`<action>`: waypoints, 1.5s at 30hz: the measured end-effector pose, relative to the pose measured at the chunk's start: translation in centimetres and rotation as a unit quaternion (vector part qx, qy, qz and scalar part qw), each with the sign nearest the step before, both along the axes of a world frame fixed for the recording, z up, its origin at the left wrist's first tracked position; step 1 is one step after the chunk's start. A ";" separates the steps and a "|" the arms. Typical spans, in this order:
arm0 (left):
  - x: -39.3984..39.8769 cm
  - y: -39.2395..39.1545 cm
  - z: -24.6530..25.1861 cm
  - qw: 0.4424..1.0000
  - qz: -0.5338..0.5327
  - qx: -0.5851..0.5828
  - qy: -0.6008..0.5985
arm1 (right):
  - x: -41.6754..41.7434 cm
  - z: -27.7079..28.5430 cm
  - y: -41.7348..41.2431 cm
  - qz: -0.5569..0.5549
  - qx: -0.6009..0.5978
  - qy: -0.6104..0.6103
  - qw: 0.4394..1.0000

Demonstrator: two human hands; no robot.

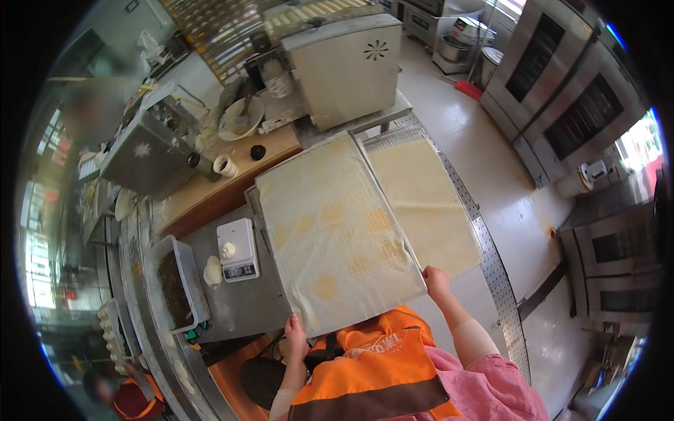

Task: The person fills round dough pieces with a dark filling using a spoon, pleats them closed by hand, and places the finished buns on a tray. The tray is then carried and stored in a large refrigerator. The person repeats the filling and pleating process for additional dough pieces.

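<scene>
My left hand [296, 330] grips the near left corner of a cloth-covered tray [337, 231], and my right hand [436, 281] grips its near right corner. Yellowish round stains mark the pale cloth. Beneath and to the right lies another cloth-covered rack or tray [432, 200]. Left of the held tray, a white digital scale [239, 266] bears a small dumpling-like piece of dough [228, 250]. Beside the scale lies a flat dough round [212, 270]. Further left stands a clear plastic tub [196, 287] of dark filling [171, 289].
A wooden board [210, 202] holds a bowl [258, 118], a paper cup [225, 166], a dark bottle [202, 166] and a black lid [258, 152]. A conveyor [158, 316] with dough rounds runs at left. Another person [134, 394] is at lower left. Ovens [568, 100] stand at right.
</scene>
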State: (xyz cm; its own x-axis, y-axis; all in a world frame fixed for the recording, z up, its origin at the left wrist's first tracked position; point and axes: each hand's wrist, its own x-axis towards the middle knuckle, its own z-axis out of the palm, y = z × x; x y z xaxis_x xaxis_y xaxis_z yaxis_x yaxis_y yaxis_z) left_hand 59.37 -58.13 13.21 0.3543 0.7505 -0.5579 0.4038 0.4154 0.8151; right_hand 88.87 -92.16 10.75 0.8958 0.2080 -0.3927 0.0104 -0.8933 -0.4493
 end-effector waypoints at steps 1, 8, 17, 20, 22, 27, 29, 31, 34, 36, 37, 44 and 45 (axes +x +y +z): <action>-0.5 0.3 -0.1 1.000 -0.005 0.002 -0.006 | -0.2 -0.3 0.1 0.017 -0.006 -0.010 1.000; -2.7 0.2 -1.9 0.998 0.026 0.057 0.011 | -1.9 -3.7 -0.5 0.067 0.056 -0.020 0.996; -2.9 1.6 -2.8 0.990 0.025 0.110 0.081 | -3.3 -6.9 -1.3 0.112 0.087 -0.007 0.990; -3.0 1.9 -2.5 0.977 -0.022 0.147 0.155 | -3.9 -5.3 0.1 0.106 0.078 -0.004 0.991; -2.7 1.5 -2.0 0.958 -0.050 0.207 0.192 | -4.1 -2.6 0.9 0.080 0.049 0.047 0.994; -3.3 1.5 -4.3 0.908 -0.146 0.292 0.264 | -4.4 0.2 2.3 0.102 -0.004 0.018 0.995; -2.6 1.5 -3.0 0.893 -0.182 0.297 0.284 | -3.8 1.5 3.0 0.132 -0.042 0.028 0.990; -2.2 1.8 -2.4 0.878 -0.206 0.336 0.272 | -3.1 0.8 2.8 0.154 -0.076 0.043 0.984; -2.0 1.8 -1.4 0.881 -0.195 0.347 0.257 | -2.1 0.9 2.8 0.155 -0.071 0.021 0.985; -2.4 2.3 -1.4 0.885 -0.177 0.356 0.243 | -1.7 -0.2 2.6 0.116 -0.010 -0.011 0.993; -2.4 2.5 -1.9 0.878 -0.159 0.380 0.243 | -1.4 -1.4 2.3 0.079 0.041 -0.027 0.996; 0.6 4.7 -3.4 0.900 -0.124 0.270 0.320 | -0.2 -2.4 8.7 0.025 0.125 0.010 0.992; 1.0 5.6 -3.2 0.899 -0.131 0.253 0.333 | -0.2 -2.8 9.4 0.029 0.136 0.004 0.990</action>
